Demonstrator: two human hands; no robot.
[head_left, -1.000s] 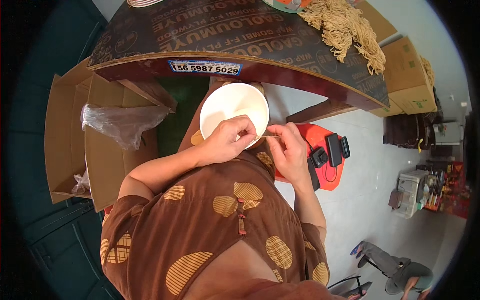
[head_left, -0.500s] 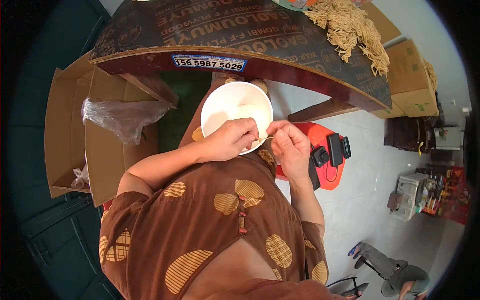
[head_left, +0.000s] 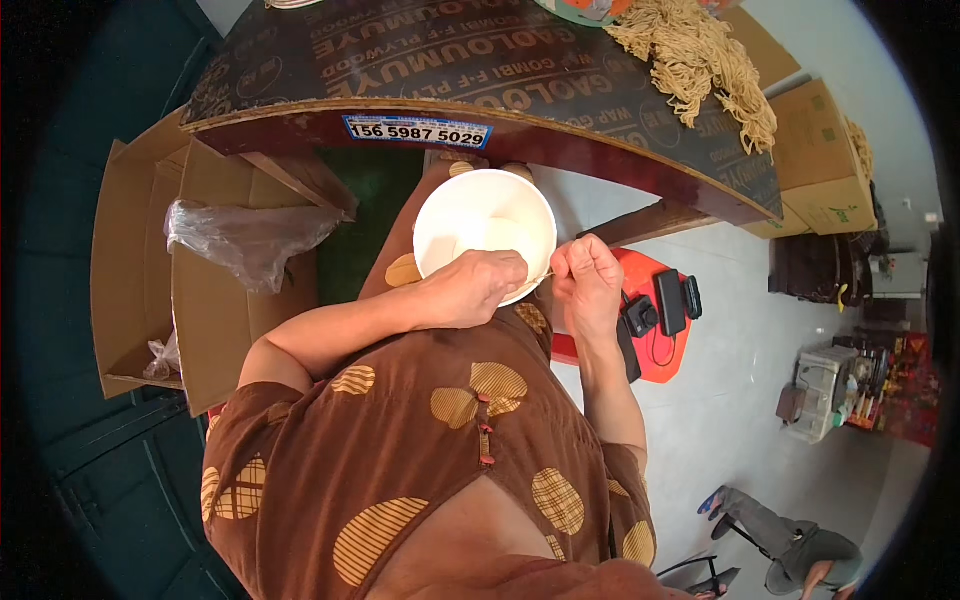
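A round white tub [head_left: 433, 232] rests at my lap, and its inside is brightly lit. My left hand [head_left: 474, 288] lies over the near rim with its fingers curled into a pinch. Beside the tub's right edge is my right hand [head_left: 592, 286], its fingers closed too. Between the two hands runs a thin beige string [head_left: 538, 281], gripped at both ends. The left fingertips are partly hidden behind the knuckles.
Ahead stands a dark plywood table [head_left: 450, 50] with a heap of beige strings [head_left: 700, 65] at its right. At left is an open cardboard box [head_left: 215, 330] with a plastic bag [head_left: 250, 240]. A red stool [head_left: 650, 345] holds black devices [head_left: 670, 300].
My right hand has moved slightly right and up, away from the left, and turned more upright. The tub has shifted a little to the right.
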